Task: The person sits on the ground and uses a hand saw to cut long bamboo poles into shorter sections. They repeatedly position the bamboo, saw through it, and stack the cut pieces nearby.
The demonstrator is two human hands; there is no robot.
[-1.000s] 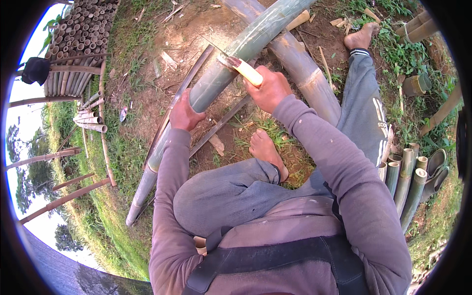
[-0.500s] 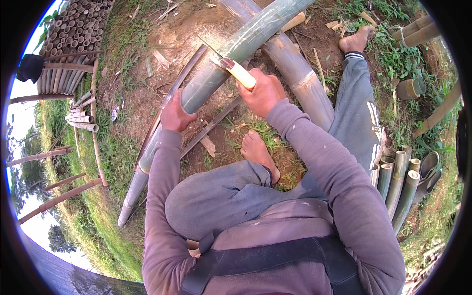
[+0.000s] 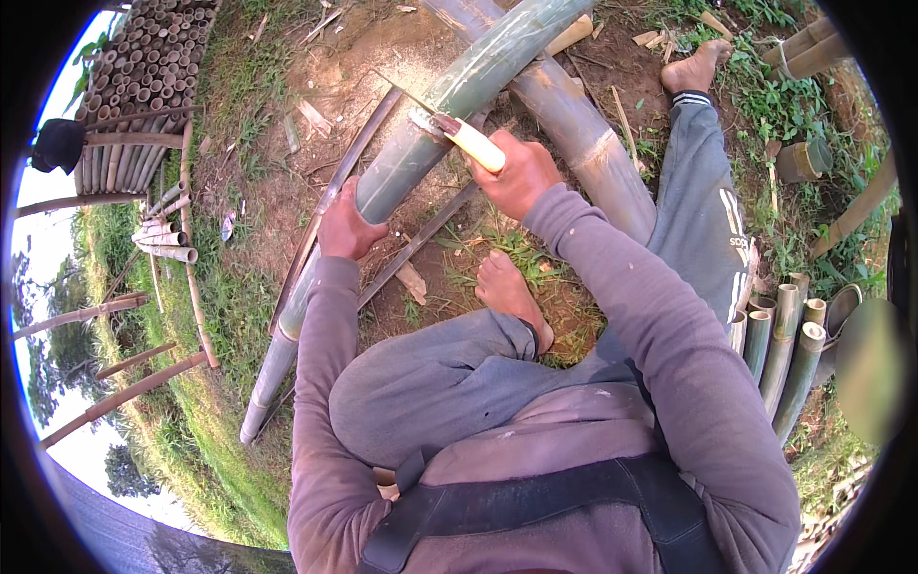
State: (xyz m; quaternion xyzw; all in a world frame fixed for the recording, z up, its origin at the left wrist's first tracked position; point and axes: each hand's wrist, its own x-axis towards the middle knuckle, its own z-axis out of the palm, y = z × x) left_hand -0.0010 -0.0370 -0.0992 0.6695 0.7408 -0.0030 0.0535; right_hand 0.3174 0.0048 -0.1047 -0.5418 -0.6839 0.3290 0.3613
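A long green bamboo pole (image 3: 400,161) slants from the lower left to the upper right. My left hand (image 3: 349,222) is wrapped round it below a pale cut ring. In my right hand (image 3: 519,174), the fingers are closed on the pale yellow handle of a hand saw (image 3: 478,145). The saw's thin blade lies across the pole at that ring, its tip sticking out past the far side. Beneath, a thicker weathered bamboo trunk (image 3: 595,143) crosses and props the pole. Part of the blade's edge is hidden in the cut.
Dark split strips (image 3: 335,196) lie beside the pole. My bare feet, one being the near foot (image 3: 507,287), are on the dirt. Cut bamboo tubes (image 3: 796,378) stand at the right. A bamboo stack (image 3: 148,72) fills the upper left. Sawdust and chips lie beyond the cut.
The whole view has shifted slightly. The saw stays in the cut with only a slight shift, and my left hand keeps its hold. A blurred greenish round shape has appeared at the right edge.
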